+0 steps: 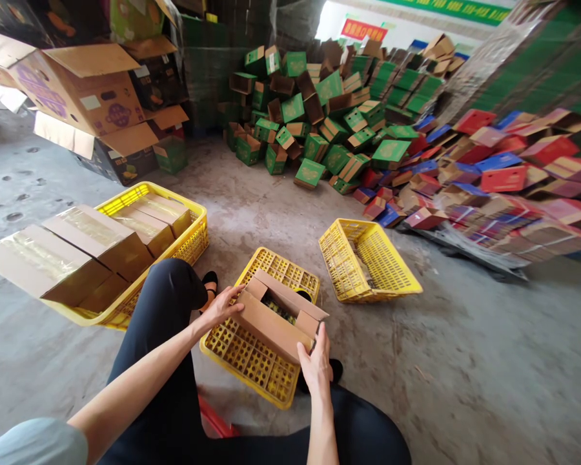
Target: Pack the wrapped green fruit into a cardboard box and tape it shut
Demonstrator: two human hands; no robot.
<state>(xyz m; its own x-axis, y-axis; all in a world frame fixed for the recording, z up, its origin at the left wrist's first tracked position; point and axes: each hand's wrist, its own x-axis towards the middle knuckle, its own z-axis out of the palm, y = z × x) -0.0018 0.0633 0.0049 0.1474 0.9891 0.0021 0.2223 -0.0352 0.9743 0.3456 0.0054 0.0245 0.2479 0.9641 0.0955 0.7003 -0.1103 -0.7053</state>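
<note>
A small brown cardboard box (268,323) rests on the upturned yellow plastic crate (275,381) between my knees. Its short end flaps are folded inward, and through the gap show small greenish-yellow items that I cannot make out. My left hand (221,306) grips the box's left end, fingers along its edge. At the right end, my right hand (315,358) holds the corner, thumb on the near side. Behind the box, a round black-and-yellow thing (304,295), partly hidden, lies on the crate.
On my left, a yellow crate (201,236) holds several taped cardboard boxes (84,229). Another yellow crate (387,265) lies tilted on the floor to the right. Heaps of green boxes (314,145) and red and blue boxes (503,177) lie beyond; large cartons (91,97) are stacked at upper left.
</note>
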